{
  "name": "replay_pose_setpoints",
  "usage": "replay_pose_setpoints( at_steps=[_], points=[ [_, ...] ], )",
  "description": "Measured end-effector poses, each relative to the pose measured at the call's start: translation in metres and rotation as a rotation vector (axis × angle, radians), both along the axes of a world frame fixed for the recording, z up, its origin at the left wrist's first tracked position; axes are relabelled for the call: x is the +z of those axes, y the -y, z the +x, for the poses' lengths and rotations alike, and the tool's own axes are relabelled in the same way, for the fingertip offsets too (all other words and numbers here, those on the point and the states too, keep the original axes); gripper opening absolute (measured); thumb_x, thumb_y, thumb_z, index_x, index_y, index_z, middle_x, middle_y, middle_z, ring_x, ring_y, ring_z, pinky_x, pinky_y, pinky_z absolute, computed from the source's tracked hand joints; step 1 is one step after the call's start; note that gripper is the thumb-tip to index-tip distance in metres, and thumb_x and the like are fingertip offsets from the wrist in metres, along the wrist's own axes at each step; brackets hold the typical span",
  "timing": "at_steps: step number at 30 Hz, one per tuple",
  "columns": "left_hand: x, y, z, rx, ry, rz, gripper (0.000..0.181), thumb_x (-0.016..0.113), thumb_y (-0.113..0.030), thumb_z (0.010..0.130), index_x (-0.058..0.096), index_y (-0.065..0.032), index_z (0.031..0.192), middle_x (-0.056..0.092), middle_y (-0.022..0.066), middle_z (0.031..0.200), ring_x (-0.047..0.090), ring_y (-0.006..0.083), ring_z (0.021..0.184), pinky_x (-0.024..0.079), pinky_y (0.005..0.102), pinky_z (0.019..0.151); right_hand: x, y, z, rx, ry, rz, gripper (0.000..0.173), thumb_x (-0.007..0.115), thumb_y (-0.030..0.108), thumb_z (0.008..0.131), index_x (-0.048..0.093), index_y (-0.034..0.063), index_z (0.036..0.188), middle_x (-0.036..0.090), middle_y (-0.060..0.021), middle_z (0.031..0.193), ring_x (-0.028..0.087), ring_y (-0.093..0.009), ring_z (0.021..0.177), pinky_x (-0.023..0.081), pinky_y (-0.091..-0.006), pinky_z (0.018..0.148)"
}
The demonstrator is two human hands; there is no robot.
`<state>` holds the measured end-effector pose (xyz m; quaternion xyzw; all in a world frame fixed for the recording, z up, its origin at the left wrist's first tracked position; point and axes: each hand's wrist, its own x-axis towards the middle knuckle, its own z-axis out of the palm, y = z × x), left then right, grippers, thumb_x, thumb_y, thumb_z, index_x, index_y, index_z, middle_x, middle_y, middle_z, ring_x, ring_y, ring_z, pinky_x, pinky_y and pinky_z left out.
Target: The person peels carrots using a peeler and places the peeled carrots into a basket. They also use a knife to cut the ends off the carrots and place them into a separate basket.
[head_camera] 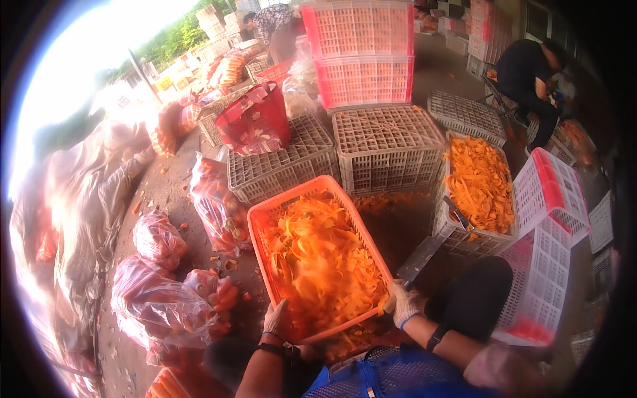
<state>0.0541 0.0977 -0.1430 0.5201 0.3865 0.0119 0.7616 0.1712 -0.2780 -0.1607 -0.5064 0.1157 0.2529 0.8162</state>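
An orange plastic basket (258, 239) full of thin orange peelings or slices, likely carrot, is held before me, tilted. My left hand (276, 318), in a light knit glove, grips its near left corner. At the near right corner my right hand (404, 302), also gloved, grips the rim and has a broad-bladed knife or cleaver (420, 259) with it; the blade points up and right. Right of the basket stands a crate (455, 239) heaped with orange strips (480, 184), with a dark-handled tool (459, 214) lying on its near edge.
Upturned lattice crates (390, 129) stand ahead, one under a red bag (255, 119). Plastic bags of carrots (161, 298) lie on the left. White and red crates (537, 268) are at right. One person (522, 74) sits back right; another (276, 30) bends at the back.
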Motion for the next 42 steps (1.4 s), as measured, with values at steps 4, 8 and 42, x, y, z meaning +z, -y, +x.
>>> replay_pose_setpoints(
  at_steps=[4, 8, 42],
  points=[
    [-0.003, -0.005, -0.003, 0.038, -0.008, -0.108, 0.037, 0.059, -0.026, 0.097, 0.057, -0.0091, 0.129, 0.063, 0.0066, 0.099, 0.065, 0.0213, 0.087, 0.055, 0.0354, 0.068, 0.01, -0.053, -0.008, -0.342, 0.032, -0.125, 0.009, 0.067, 0.013, 0.092, 0.062, 0.0067, 0.092, 0.061, -0.0083, 0.053, 0.058, -0.02, 0.039, 0.047, -0.0295, 0.04],
    [0.001, 0.017, 0.003, 0.01, 0.036, -0.148, 0.039, 0.059, -0.027, 0.097, 0.055, -0.0089, 0.132, 0.063, 0.0089, 0.106, 0.065, 0.026, 0.093, 0.057, 0.0383, 0.076, 0.045, -0.043, 0.009, -0.411, -0.017, -0.145, 0.01, 0.07, 0.011, 0.087, 0.061, 0.007, 0.091, 0.058, -0.0065, 0.05, 0.051, -0.02, 0.032, 0.042, -0.0304, 0.036],
    [0.02, 0.181, 0.187, -1.021, 0.224, 0.826, 0.035, 0.081, -0.027, 0.084, 0.062, -0.0034, 0.102, 0.072, 0.0102, 0.089, 0.071, 0.0236, 0.084, 0.058, 0.0369, 0.076, 0.062, 0.018, 0.068, -0.13, 0.941, -1.355, 0.03, 0.075, 0.038, 0.076, 0.074, 0.0082, 0.08, 0.072, -0.0077, 0.092, 0.066, -0.029, 0.097, 0.046, -0.0435, 0.092]
  ],
)
